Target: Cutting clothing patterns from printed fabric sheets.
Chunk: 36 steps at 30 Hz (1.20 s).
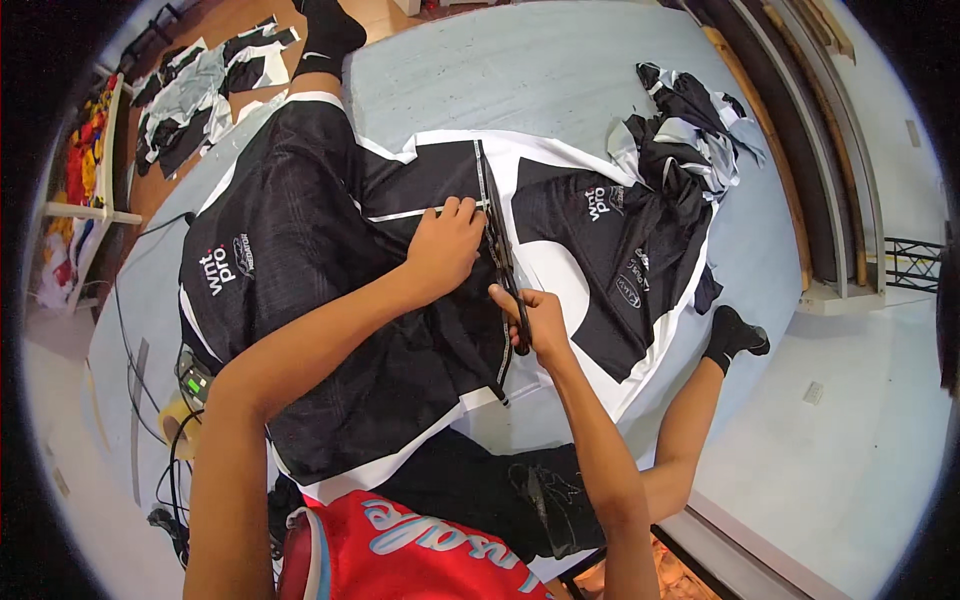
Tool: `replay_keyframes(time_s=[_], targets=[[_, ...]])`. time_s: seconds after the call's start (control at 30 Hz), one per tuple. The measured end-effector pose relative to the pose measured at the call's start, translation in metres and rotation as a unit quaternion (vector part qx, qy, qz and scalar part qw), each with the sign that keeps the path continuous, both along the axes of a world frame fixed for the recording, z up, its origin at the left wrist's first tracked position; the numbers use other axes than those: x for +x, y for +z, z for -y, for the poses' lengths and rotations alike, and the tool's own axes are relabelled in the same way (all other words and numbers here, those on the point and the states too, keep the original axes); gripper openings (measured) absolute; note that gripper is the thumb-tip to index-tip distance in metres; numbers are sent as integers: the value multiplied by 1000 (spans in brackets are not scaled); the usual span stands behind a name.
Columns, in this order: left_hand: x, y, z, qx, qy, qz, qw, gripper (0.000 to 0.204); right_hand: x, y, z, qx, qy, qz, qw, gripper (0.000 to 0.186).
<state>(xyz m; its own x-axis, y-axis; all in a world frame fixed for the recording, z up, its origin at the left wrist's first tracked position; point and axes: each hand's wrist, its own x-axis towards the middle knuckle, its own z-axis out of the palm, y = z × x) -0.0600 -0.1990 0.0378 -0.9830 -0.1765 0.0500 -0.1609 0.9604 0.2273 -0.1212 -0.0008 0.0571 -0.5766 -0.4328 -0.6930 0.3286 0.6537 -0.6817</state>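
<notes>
A large black printed fabric sheet with white borders [270,250] lies spread before me. My left hand [448,247] is on it with fingers curled at a white-edged strip, just left of the scissor blades. My right hand [530,320] grips black-handled scissors [508,275], their blades pointing away from me along the vertical strip between the black panels. Right of the blades, another black printed panel [590,280] has a curved white area at its left side.
Crumpled fabric pieces [680,135] lie on the grey table [490,70] at upper right. My legs [680,450] rest on the table. Cables [125,330] and a tape roll [178,425] sit at left, near a shelf [85,215]. More cut fabric [205,100] lies on the floor.
</notes>
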Motion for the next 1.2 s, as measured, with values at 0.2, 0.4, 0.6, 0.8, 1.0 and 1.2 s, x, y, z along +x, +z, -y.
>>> replay_keyframes(time_s=[0.2,0.4,0.6,0.8,1.0,1.2], targets=[[1,0,-1,1,-2,7,1000,50,-12,0,17,-37,-42,33,998,58],[2,-2,-1,6,2,-10,1000,50,-19,-1,26,-37,-17,7,999,59],[2,-10,-2,-15,7,-54,998,42,-29,-3,44,-48,-22,5,999,55],[16,11,15,63,-82,1,995,68,-27,-8,34,-84,-18,-31,996,51],[80,92,59,99,-230,416,874,149,3,10,-24,-16,-29,-52,998,44],[150,129,71,10,-254,179,950,105,64,20,-34,95,88,-258,957,54]])
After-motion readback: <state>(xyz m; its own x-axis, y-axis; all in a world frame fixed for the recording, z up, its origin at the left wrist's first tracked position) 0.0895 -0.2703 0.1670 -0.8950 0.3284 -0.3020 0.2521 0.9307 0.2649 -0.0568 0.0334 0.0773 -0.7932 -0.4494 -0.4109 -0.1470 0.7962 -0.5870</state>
